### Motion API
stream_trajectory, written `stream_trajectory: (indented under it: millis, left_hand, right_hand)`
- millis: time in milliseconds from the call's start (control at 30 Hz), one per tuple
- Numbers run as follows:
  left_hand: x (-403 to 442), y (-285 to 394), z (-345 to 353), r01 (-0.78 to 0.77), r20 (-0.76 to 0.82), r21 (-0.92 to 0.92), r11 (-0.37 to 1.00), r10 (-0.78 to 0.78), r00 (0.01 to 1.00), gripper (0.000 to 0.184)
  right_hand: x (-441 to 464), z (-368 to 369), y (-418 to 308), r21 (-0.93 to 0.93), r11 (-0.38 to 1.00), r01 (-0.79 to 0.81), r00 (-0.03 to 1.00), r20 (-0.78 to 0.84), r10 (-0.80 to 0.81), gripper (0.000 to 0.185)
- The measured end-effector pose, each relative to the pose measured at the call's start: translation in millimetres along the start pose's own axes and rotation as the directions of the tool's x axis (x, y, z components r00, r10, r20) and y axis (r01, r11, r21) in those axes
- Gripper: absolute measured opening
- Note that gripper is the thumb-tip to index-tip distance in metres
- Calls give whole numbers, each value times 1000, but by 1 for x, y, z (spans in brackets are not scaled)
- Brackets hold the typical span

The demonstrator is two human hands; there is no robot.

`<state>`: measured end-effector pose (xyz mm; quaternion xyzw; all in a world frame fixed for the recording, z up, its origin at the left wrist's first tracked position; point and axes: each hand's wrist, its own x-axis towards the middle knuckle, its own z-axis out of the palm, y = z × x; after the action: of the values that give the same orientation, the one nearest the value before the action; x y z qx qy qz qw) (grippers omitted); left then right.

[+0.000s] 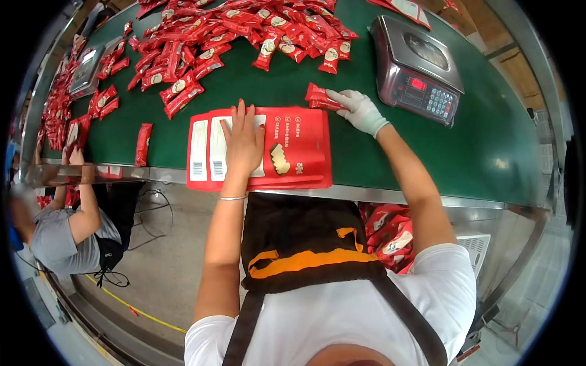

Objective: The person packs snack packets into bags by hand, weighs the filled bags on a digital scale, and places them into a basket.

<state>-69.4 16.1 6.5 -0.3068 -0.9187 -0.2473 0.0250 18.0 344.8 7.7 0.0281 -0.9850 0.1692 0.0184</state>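
My bare left hand (pixel 245 143) lies with its fingers spread on a stack of flat red pouches (pixel 308 152) at the table's near edge. The top pouch has white label panels with barcodes and a picture of a pale snack. My right hand (pixel 361 113), in a white glove, is closed on small red snack packets (pixel 317 97), just above the stack's upper right corner. Its fingers hide part of them, so their number is unclear. A single snack packet (pixel 143 144) lies left of the stack.
A large heap of snack packets (pixel 226 30) covers the far side of the green table (pixel 482 165). A digital scale (pixel 421 70) stands at the right, and another scale (pixel 86 72) at the left. A co-worker (pixel 73 232) handles packaging there. Red bags (pixel 390 238) sit below the table.
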Motion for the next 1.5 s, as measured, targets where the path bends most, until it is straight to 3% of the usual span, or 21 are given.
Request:
stream_trajectory:
  millis: [200,367,400,567,600,667,700,733,767,867,900,933,1000,1033,1100,1200,1300,1400,1433,1467,1500]
  left_hand:
    - [0,-5,4,38,16,-93,995,-37,999,54]
    - [-2,-2,4,34,1,-113,993,-34,999,53]
    - [-1,-3,4,34,-16,-110,993,-36,999,53]
    - [-2,2,-1,3,-31,-55,998,-4,999,54]
    - [-2,3,-1,-1,-35,-35,999,0,999,55]
    - [-3,7,-3,-5,-26,27,1000,5,1000,56]
    - [-3,9,-4,-11,-3,92,996,11,1000,57]
    - [-4,9,-4,-10,-5,91,996,11,1000,57]
    - [-5,10,-5,-1,-17,94,996,2,1000,58]
    - [-6,10,-1,24,-33,98,995,-21,999,59]
    - [-4,7,-1,50,-39,102,993,-46,998,59]
    - [-3,6,-2,56,-40,109,992,-52,998,59]
    - [-6,8,-2,27,-52,103,994,-22,998,59]
    - [-5,10,-3,36,-57,98,995,-30,998,58]
    - [-3,10,-3,35,-54,86,996,-31,998,58]
    - [-3,9,0,17,-43,78,997,-14,999,58]
    - [-5,6,1,-9,-28,89,996,11,1000,57]
    - [-6,6,1,-12,-41,69,998,15,999,57]
    - [-6,6,1,-21,-55,75,997,25,998,57]
    - [-5,8,0,-20,-60,75,997,25,998,57]
    - [-4,11,-3,-15,-66,85,996,21,998,57]
  right_hand:
    - [-62,-21,-26,15,996,-87,956,-281,88,60]
    - [-124,-9,-84,458,854,-247,933,-126,337,59]
    - [-111,-33,-113,667,392,-634,741,381,553,61]
    - [-82,-22,-101,739,-265,-619,761,648,28,67]
    - [-73,-25,-94,749,-192,-633,759,650,33,65]
    - [-57,-25,-92,670,472,-573,817,513,265,61]
    - [-46,-18,-86,669,479,-568,820,508,262,61]
    - [-37,-4,-78,530,835,-147,982,177,61,60]
    - [-34,11,-73,180,943,279,960,-76,-270,59]
    - [-24,31,-88,358,930,85,996,-56,-70,52]
    - [-27,10,-102,656,704,-273,961,223,164,49]
    - [-32,-3,-104,660,702,-268,962,225,156,49]
    - [-57,-21,-94,759,1,-651,747,640,177,51]
    - [-70,-19,-91,752,0,-659,740,648,179,51]
    - [-95,-11,-91,663,-641,-387,806,581,114,54]
    - [-109,-2,-98,404,-811,-423,800,587,-124,54]
    - [-91,-12,-75,625,-449,-638,713,700,-38,54]
    - [-54,-27,-89,670,501,-548,832,500,240,51]
    - [-39,-9,-76,550,830,-98,990,142,23,52]
    - [-26,23,-60,203,916,346,936,-139,-323,54]
    - [-13,42,-62,93,884,458,880,-183,-437,52]
